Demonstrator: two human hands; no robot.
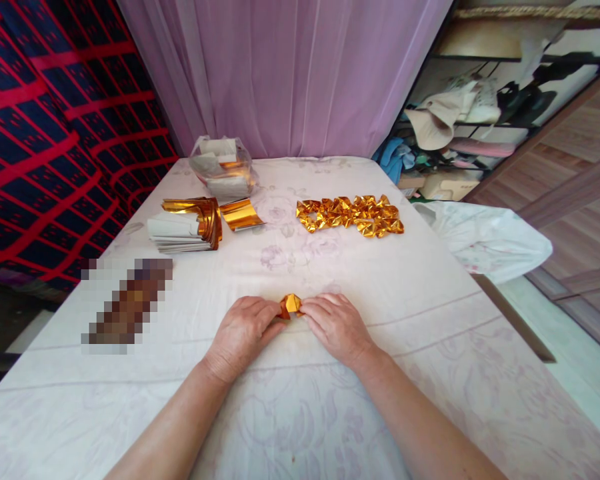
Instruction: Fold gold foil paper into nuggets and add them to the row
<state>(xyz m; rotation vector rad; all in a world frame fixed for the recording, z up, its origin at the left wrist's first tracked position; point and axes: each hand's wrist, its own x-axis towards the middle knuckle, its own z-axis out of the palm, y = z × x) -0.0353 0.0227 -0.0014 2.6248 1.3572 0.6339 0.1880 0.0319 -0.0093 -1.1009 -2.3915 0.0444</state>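
Between my two hands, low over the near middle of the table, is a small folded gold foil paper piece (293,304). My left hand (247,325) pinches its left end with thumb and fingers. The right end is gripped by my right hand (337,327), its fingers pressed together. Fingertips hide both ends of the piece. Farther back on the right, several folded gold foil pieces (350,215) lie grouped in rows. To the left are a stack of gold and white foil sheets (185,225) and a single curled gold sheet (242,215) beside it.
A clear plastic bag of sheets (223,167) stands at the table's back left. A blurred-out patch (130,303) covers something at left. The table (380,280) has a pale flowered cloth. Behind hangs a purple curtain (290,73); shelves (480,120) and a white bag (490,240) are right.
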